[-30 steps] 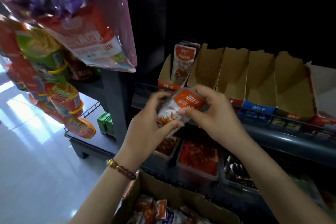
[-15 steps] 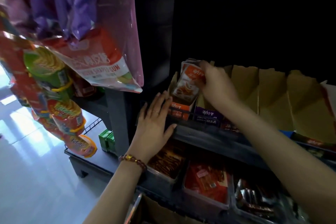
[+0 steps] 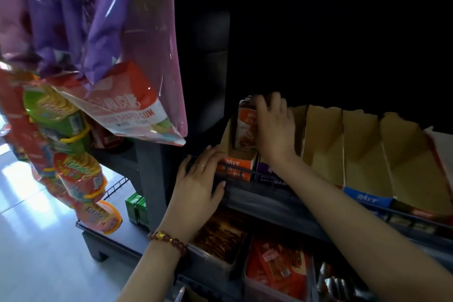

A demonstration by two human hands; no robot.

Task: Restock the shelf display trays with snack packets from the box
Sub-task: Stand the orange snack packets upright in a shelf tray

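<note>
The right hand (image 3: 274,127) curls its fingers over the orange snack packet (image 3: 245,127), seating it upright in the leftmost cardboard display tray (image 3: 228,144). At seven o'clock, the left hand (image 3: 198,184) lies flat-fingered against the tray's front, likely bracing it.

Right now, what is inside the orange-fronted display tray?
Orange snack packets stand upright in the tray; the right hand covers their right side, so their number is hidden.

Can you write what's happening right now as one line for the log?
step: restocking | right hand grips orange snack packet in leftmost display tray | left hand flat on shelf edge
</note>
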